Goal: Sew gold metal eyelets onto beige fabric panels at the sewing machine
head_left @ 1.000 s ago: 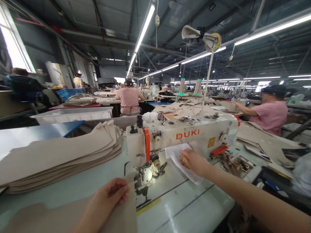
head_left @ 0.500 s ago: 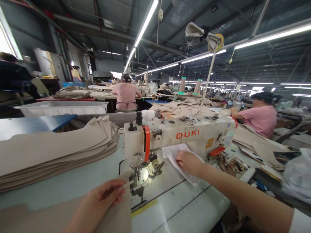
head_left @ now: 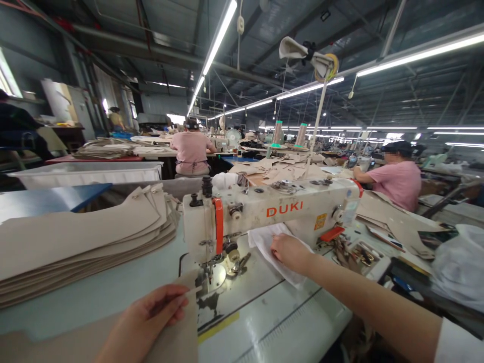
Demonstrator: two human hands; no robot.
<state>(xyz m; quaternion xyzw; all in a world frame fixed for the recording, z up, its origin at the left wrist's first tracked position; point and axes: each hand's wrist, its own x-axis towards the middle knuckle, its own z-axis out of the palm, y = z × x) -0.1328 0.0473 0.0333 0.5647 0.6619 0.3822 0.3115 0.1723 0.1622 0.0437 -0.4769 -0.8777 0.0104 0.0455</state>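
Observation:
My left hand is closed in a pinch on a narrow pale strip, just left of the needle area of the sewing machine. Below that hand lies a flat beige fabric panel, partly covered by it. Under the machine's arm, my right hand has curled fingers on a white cloth spread over the machine bed. The fingertips are partly hidden. A small lamp lights the metal plate beneath the presser foot.
Stacked beige panels lie on the left of the table. At right are a tray of small parts, a white plastic bag and more beige pieces. Two people in pink sit at other stations.
The whole view has shifted slightly, so most things appear a little further left. Both hands keep nearly the same places relative to the machine, strip and cloth.

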